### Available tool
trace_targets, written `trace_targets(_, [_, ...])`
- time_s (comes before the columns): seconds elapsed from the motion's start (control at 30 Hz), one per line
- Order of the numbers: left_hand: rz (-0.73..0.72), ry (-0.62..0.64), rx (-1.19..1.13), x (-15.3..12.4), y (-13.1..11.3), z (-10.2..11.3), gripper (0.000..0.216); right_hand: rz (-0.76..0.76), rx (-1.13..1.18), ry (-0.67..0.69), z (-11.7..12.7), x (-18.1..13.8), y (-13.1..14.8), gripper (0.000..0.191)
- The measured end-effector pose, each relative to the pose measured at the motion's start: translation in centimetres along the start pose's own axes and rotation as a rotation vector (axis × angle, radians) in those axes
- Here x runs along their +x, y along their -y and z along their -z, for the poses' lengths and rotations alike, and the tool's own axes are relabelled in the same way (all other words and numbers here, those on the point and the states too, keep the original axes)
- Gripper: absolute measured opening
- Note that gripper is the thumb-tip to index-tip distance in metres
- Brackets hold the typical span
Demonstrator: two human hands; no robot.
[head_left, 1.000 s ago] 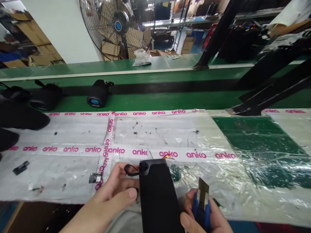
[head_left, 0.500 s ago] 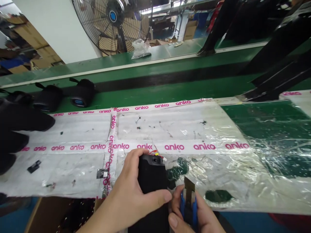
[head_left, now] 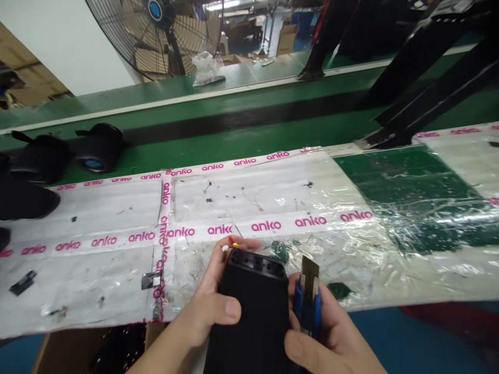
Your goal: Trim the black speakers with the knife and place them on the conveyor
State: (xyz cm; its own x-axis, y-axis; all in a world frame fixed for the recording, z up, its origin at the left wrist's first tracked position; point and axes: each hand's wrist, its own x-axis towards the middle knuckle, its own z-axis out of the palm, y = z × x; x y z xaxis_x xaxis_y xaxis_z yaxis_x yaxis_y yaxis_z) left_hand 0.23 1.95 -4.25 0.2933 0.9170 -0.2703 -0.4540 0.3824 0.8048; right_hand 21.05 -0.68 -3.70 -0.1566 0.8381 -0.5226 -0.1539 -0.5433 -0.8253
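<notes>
A long black speaker housing stands on end at the near edge of the bench, red and yellow wires poking from its top. My left hand wraps its left side, thumb across the front and fingers behind the top. My right hand grips a blue-handled utility knife with the blade pointing up, right beside the housing, and its thumb presses against the housing's right edge.
The bench is covered in white foam taped with pink "anko" tape and clear plastic film. Black cylindrical speakers lie on the green conveyor at the left. A large fan stands behind. Small black parts lie at the left.
My left hand shifted from over the housing's front to its left side, and the housing turned slightly. The speakers on the conveyor have drifted left. The view tilted down and right.
</notes>
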Motion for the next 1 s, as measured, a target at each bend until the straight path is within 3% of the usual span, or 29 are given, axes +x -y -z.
trace_targets(0.1, [-0.290, -0.050, 0.502, -0.8, -0.1, 0.6, 0.087, 0.008, -0.048, 0.019, -0.1, 0.3, 0.1, 0.064])
trace_targets(0.17, [-0.381, -0.061, 0.749, -1.7, -1.1, 0.7, 0.085, -0.009, -0.045, 0.057, -0.4, 0.4, 0.1, 0.065])
trace_targets(0.33, [-0.181, -0.198, 0.810, -3.1, -3.6, -0.7, 0.057, -0.087, 0.029, 0.278, -1.5, 0.5, 0.4, 0.062])
trace_targets(0.43, [-0.088, -0.236, 0.950, -2.5, -4.0, -1.1, 0.074, -0.162, 0.088, 0.393, -2.1, 0.7, 0.6, 0.064])
trace_targets(0.5, [-0.036, -0.256, 0.968, -1.9, -4.1, -0.8, 0.076, -0.187, 0.112, 0.409, -2.4, 0.8, 0.6, 0.065])
trace_targets(0.6, [-0.022, -0.256, 0.872, -1.4, -4.3, -0.5, 0.054, -0.156, 0.089, 0.333, -1.9, 0.6, 0.6, 0.062])
trace_targets(0.7, [-0.014, -0.177, 0.768, -1.2, -4.1, -0.6, 0.051, 0.091, -0.214, 0.165, -0.3, 0.4, 1.1, 0.043])
trace_targets(0.8, [-0.017, -0.048, 0.738, -0.7, -3.6, -1.1, 0.055, 0.646, -0.847, 0.056, 1.8, 0.6, 2.4, 0.027])
trace_targets(0.87, [-0.028, 0.002, 0.747, -0.3, -3.3, -1.5, 0.056, 0.965, -1.252, 0.033, 2.7, 0.9, 3.4, 0.026])
trace_targets(0.93, [-0.022, 0.017, 0.756, 0.1, -3.1, -1.8, 0.057, 1.108, -1.498, 0.027, 3.2, 1.2, 4.0, 0.029])
trace_targets(1.0, [0.000, 0.022, 0.769, 0.2, -3.0, -1.9, 0.060, 1.103, -1.600, 0.052, 3.2, 1.5, 4.3, 0.030])
